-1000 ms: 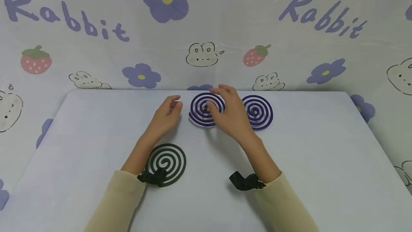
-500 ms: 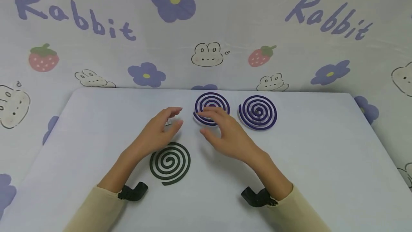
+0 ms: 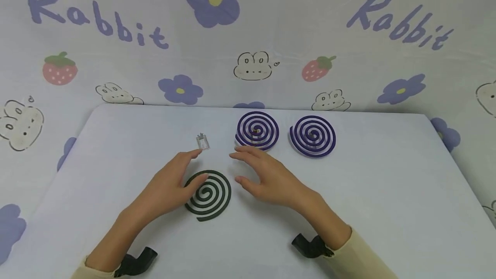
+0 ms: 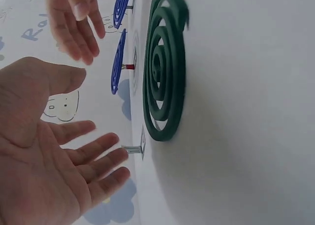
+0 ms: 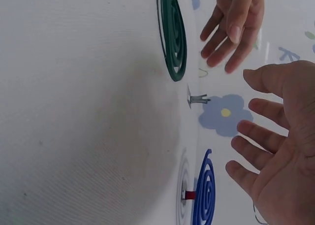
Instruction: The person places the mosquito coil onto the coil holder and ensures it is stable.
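- Surface (image 3: 391, 184): white.
- Left hand (image 3: 168, 186), right hand (image 3: 273, 178): fingers extended, nothing held.
- Green coil (image 3: 207, 192): partly beneath left hand.
- Metal stand (image 3: 201, 137): beyond left hand; purple coils (image 3: 314, 135): beyond right.

The white tabletop (image 3: 379, 184) has a straight far edge, rounded far corners and sides that spread apart toward the near side. Left of its middle lies a green coil (image 3: 207, 192), its outer end on the near side. Just beyond it a small metal stand (image 5: 199, 99) rests with its post upright. To the right, near the far edge, a red-stemmed stand (image 5: 189, 195) and another stand (image 4: 130, 7) each hold a blue coil above the surface. Soft grey shadows fall across it.
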Motion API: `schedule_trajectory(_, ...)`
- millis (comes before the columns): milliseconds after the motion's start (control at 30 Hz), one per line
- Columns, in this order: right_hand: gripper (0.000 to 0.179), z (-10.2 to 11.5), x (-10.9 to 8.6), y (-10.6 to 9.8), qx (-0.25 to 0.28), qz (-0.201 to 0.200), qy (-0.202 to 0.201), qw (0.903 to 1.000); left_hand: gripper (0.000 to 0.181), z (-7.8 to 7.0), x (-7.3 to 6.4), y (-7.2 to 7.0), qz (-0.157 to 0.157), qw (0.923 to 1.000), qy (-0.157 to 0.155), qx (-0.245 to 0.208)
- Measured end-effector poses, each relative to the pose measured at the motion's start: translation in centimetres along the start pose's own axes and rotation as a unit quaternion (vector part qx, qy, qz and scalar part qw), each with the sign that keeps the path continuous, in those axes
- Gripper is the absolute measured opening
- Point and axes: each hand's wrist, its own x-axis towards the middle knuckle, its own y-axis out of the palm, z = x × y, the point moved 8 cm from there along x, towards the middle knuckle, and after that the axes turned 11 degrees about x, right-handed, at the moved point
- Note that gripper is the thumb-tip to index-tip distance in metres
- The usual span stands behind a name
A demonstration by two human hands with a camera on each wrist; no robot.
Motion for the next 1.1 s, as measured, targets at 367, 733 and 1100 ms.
schedule_trajectory(367,0.079,0.6,0.0,2.8,-0.043,0.125,-0.034,0.9906,0.081,-0.2,-3.8,0.3,-0.012,0.9991,-0.013,0.037)
schedule_trajectory(733,0.093,1.6,2.2,4.2,-0.072,0.206,-0.009,0.9759,0.098,-0.9,-4.1,0.5,0.006,0.9963,-0.026,0.082)
schedule_trajectory(1100,0.107,1.5,3.3,4.6,-0.063,0.223,0.011,0.9728,0.107,-0.4,-4.0,1.3,0.027,0.9825,-0.045,0.179)
